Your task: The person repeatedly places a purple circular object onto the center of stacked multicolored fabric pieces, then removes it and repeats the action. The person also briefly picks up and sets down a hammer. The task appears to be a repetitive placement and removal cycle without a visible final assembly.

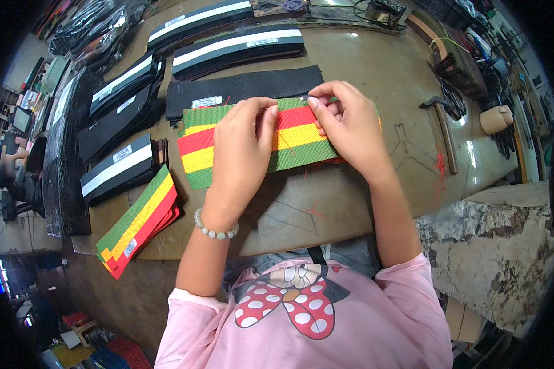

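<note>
A woven fabric strip (pixel 292 140) striped green, yellow and red lies across the table in front of me, over other strips that show at its left end. My left hand (pixel 243 144) rests on it, thumb and forefinger closed at its upper edge. At the same edge, farther right, my right hand (pixel 351 126) pinches something small and dark that I cannot make out. A loose red thread runs over the strip's middle. Just beyond my fingers lies a flat black strip stack (pixel 246 86) with a white label.
Black strip stacks with white bands (pixel 240 52) line the table's far and left sides. A fanned stack of striped strips (pixel 143 221) overhangs the near left edge. At right lie a hammer (pixel 444 135), red thread scraps (pixel 440 167) and a beige container (pixel 496 120).
</note>
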Action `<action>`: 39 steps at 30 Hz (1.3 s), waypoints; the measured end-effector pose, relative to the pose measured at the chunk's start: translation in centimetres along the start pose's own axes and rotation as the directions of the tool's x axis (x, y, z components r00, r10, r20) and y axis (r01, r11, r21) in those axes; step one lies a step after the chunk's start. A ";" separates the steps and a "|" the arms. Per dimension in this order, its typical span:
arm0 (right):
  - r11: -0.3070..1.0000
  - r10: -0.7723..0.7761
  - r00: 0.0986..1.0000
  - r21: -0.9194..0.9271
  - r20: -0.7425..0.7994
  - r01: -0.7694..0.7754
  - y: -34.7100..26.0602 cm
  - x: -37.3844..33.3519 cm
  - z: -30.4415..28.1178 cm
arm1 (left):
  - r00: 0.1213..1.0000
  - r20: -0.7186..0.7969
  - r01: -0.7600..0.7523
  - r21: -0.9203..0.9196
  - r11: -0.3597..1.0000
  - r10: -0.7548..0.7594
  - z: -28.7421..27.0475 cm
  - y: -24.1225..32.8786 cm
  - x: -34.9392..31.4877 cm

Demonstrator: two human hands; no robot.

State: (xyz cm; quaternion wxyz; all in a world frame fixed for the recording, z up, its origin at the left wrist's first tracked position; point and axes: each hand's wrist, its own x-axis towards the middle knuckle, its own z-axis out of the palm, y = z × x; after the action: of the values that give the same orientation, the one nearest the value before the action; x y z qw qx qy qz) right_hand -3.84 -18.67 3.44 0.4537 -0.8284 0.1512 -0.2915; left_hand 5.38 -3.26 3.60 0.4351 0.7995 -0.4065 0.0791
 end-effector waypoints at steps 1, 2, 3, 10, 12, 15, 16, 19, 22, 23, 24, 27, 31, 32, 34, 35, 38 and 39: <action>1.000 -0.005 1.000 -0.008 -0.022 0.005 0.0 0.0 0.2 | 0.998 0.059 -0.025 0.016 1.000 0.024 -0.1 -0.1 0.5; 1.000 0.010 0.999 -0.010 -0.039 -0.010 0.0 0.0 0.4 | 0.992 0.120 -0.041 0.035 0.999 0.037 -0.2 -0.1 0.9; 1.000 0.005 0.999 -0.018 -0.049 -0.006 0.1 0.1 0.5 | 0.984 0.155 -0.085 0.003 0.996 0.084 -0.1 -0.1 1.4; 0.996 -0.047 0.999 -0.080 -0.021 0.045 0.0 -0.5 0.7 | 0.955 0.225 -0.220 0.100 0.970 0.193 0.3 -0.5 2.1; 0.990 -0.078 0.997 -0.114 0.009 0.078 0.0 -0.6 0.7 | 0.962 0.153 -0.250 0.167 0.954 0.225 0.5 -0.6 1.4; 0.977 -0.107 0.993 -0.180 0.049 0.114 0.0 -0.7 0.7 | 0.968 0.138 -0.230 0.158 0.960 0.209 1.0 -0.9 0.5; 0.975 -0.105 0.993 -0.192 0.060 0.115 0.0 -0.8 0.8 | 0.968 0.131 -0.231 0.152 0.961 0.212 1.0 -0.9 0.3; 0.982 -0.095 0.995 -0.167 -0.006 0.093 0.1 -0.6 1.0 | 0.975 0.112 -0.202 0.096 0.975 0.191 1.0 -1.0 0.4; 0.995 -0.032 0.997 -0.094 -0.071 0.025 0.3 -0.5 1.1 | 0.978 0.157 -0.139 -0.004 0.990 0.138 0.6 -1.0 1.0; 0.997 0.010 0.997 -0.072 -0.081 -0.016 0.3 -0.5 1.1 | 0.971 0.193 -0.139 -0.013 0.990 0.139 0.4 -1.0 1.4; 0.997 0.002 0.996 -0.075 -0.084 -0.009 0.3 -0.5 1.1 | 0.963 0.229 -0.137 -0.022 0.990 0.139 0.3 -1.0 1.6; 0.996 0.004 0.996 -0.090 -0.090 -0.012 0.4 -0.4 1.1 | 0.928 0.289 -0.264 0.063 0.962 0.236 0.1 -1.1 2.2; 0.996 -0.015 0.998 -0.094 -0.063 0.009 0.3 -0.6 1.2 | 0.909 0.340 -0.330 0.236 0.914 0.241 0.3 -1.2 2.0; 0.995 -0.014 0.999 -0.104 -0.050 0.008 0.2 -0.7 1.3 | 0.914 0.326 -0.326 0.228 0.917 0.243 0.3 -1.2 1.8; 0.986 -0.065 0.998 -0.157 -0.015 0.062 0.0 -0.9 1.2 | 0.922 0.284 -0.327 0.209 0.922 0.262 0.4 -1.4 1.4; 0.980 -0.081 0.997 -0.183 0.002 0.080 -0.1 -1.0 1.2 | 0.925 0.260 -0.333 0.197 0.922 0.278 0.4 -1.4 1.2; 0.978 -0.088 0.996 -0.184 0.032 0.092 -0.2 -1.0 1.0 | 0.926 0.232 -0.336 0.158 0.928 0.296 0.4 -1.7 1.0; 0.976 -0.077 0.996 -0.201 0.052 0.086 -0.3 -1.0 0.9 | 0.930 0.226 -0.327 0.149 0.933 0.290 0.4 -1.8 0.9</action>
State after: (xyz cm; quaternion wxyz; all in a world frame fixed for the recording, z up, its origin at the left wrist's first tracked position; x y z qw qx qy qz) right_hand -4.08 -17.41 2.97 0.3579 -0.8820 0.1361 -0.2747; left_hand 7.20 -3.58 2.65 0.2982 0.7660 -0.5601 0.1030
